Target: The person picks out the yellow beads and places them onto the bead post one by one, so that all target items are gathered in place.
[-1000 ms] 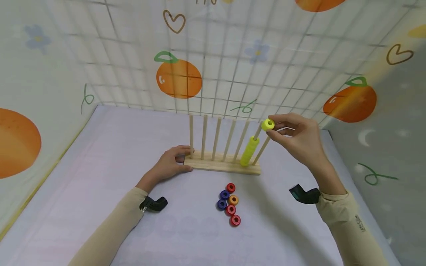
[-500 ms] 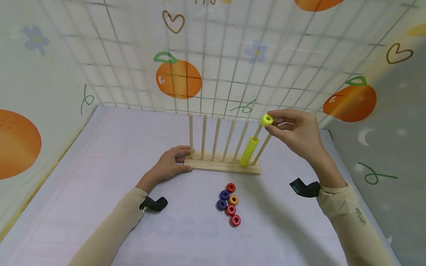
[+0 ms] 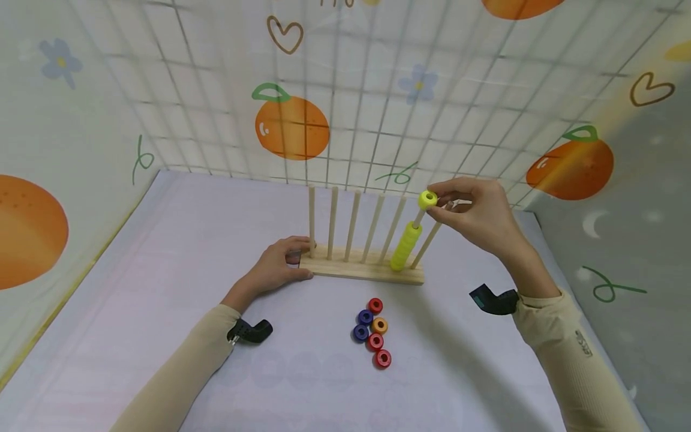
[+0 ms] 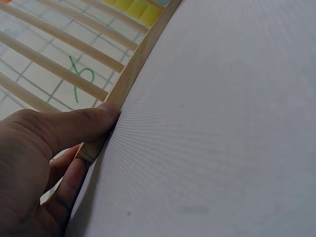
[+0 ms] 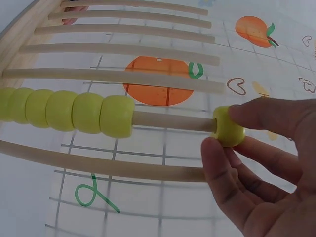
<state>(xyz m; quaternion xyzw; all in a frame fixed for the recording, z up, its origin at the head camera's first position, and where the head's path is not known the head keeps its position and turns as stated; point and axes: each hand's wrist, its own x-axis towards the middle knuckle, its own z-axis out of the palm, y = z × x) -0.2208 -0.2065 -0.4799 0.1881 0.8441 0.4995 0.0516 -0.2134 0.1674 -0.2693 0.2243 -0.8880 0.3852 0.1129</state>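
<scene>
My right hand [image 3: 480, 213] pinches a yellow bead [image 3: 427, 200] between thumb and fingers. In the right wrist view, that bead [image 5: 229, 127] sits at the tip of a peg [image 5: 173, 121], above a stack of several yellow beads [image 5: 89, 112] lower on the same peg. Bare peg shows between the stack and the held bead. The pegs rise from a wooden base [image 3: 356, 272]. My left hand [image 3: 275, 266] grips the base's left end; in the left wrist view the thumb [image 4: 84, 123] presses one side, with fingers around the end.
In front of the base lie several loose beads: red [image 3: 382, 359], blue [image 3: 360, 333] and orange [image 3: 379, 325]. The other pegs [image 3: 352, 225] are bare. A white cloth [image 3: 216, 210] covers the table, and a printed curtain over a wire grid [image 3: 367, 108] stands behind.
My right hand has moved slightly left with the yellow bead, bringing it from beside the peg's top onto its tip. The left hand and loose beads stay put.
</scene>
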